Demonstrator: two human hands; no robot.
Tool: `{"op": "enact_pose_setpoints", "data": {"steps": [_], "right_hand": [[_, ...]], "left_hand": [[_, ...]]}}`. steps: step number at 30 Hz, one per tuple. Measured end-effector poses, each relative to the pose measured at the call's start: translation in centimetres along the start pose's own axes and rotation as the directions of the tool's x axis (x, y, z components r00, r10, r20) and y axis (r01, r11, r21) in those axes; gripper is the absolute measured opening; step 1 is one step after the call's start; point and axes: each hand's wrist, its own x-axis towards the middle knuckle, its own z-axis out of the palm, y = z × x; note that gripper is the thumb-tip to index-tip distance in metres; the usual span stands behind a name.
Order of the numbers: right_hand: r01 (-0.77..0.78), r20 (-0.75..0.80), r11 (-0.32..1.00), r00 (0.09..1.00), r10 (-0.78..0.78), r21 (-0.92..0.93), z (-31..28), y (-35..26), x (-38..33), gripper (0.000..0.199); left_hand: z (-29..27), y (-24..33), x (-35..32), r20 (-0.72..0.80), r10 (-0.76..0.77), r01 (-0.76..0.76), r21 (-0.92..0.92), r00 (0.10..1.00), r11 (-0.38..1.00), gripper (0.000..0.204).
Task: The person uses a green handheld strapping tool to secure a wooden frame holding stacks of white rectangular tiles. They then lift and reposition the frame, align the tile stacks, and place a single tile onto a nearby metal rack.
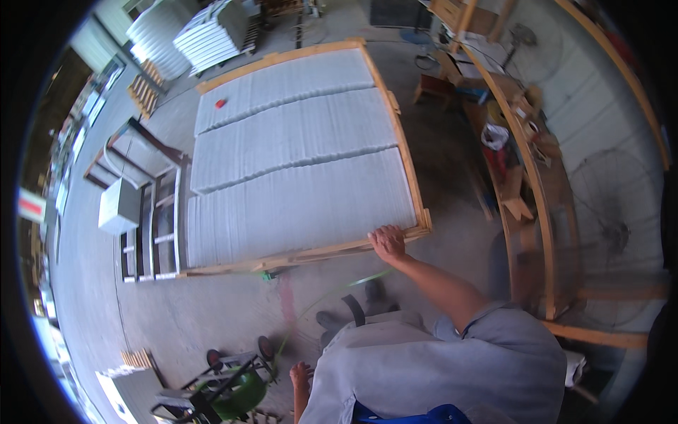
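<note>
My right hand is closed over the near right corner of a big wooden crate frame, its fingers curled on the rim beside the white sheets. Three rows of tightly packed white sheets fill the frame. A small red object lies on the far row, toward the left. Low beside my body, my left hand hangs with curled fingers; whether anything is in them is hidden. A green strap runs across the floor from below the crate toward a cart with a green drum, close to that hand.
Left of the crate stands a metal rack with a white box. A cluttered wooden shelf and a fan are at right. Wrapped rolls and stacked white panels stand at the back left.
</note>
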Motion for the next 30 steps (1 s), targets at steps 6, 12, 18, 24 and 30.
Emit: {"op": "enact_pose_setpoints", "data": {"steps": [6,12,18,24,30], "right_hand": [[-0.007,-0.037,1.0,0.999,0.006,-0.028,0.1,0.0,-0.1,0.022],[-0.015,-0.031,1.0,0.999,0.015,-0.001,-0.1,0.0,-0.1,0.021],[-0.042,0.013,0.999,0.999,0.042,0.003,0.1,0.1,0.0,0.02],[-0.061,0.11,0.998,0.992,0.062,-0.01,0.5,-0.2,0.0,0.02],[-0.039,0.176,0.996,0.983,0.053,-0.084,0.2,-0.3,0.2,0.024]], "left_hand": [[-2.8,3.8,4.9,0.127,-0.065,0.096,-0.256,0.99,0.962,0.023],[-1.2,6.2,5.8,0.116,0.114,-0.127,0.113,0.987,0.985,0.024],[1.3,7.0,3.5,0.147,0.108,-0.138,0.21,0.983,0.968,0.028],[3.1,8.1,0.6,0.02,-0.174,0.175,-0.132,0.985,0.976,0.026],[4.9,8.1,-0.9,-0.099,-0.364,0.316,-0.323,0.926,0.892,0.029]]}}
